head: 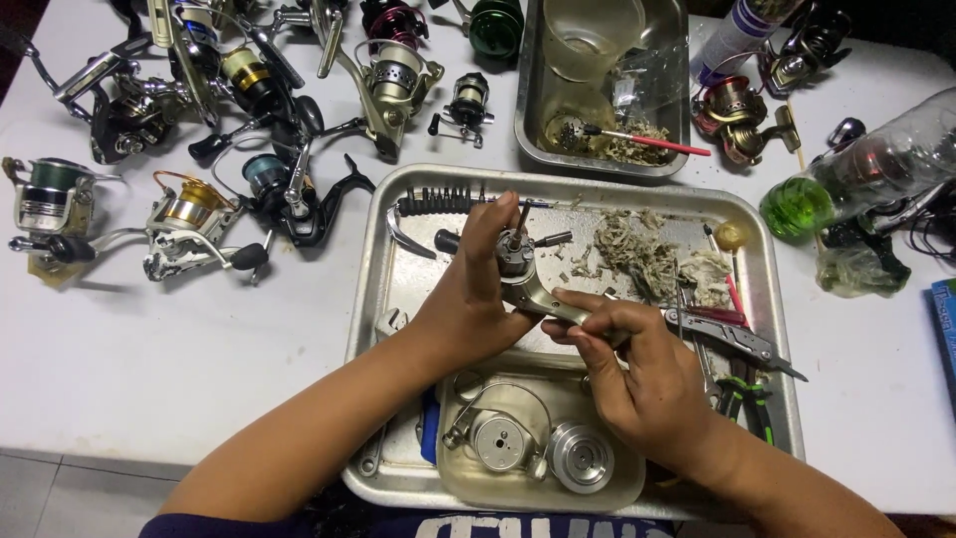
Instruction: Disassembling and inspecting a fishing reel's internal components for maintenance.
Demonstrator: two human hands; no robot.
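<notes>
Nearest you, a small clear tub [543, 478] holds a silver spool [581, 458] and a round rotor part [496, 442]. Just beyond it, over the metal tray [398, 299], your left hand [468, 299] closes around the stripped reel body [518, 261], thumb up beside its head. Your right hand [637, 374] pinches the reel's foot between fingers and thumb. Pliers [742, 394] and a folding knife [732, 339] lie to the right.
</notes>
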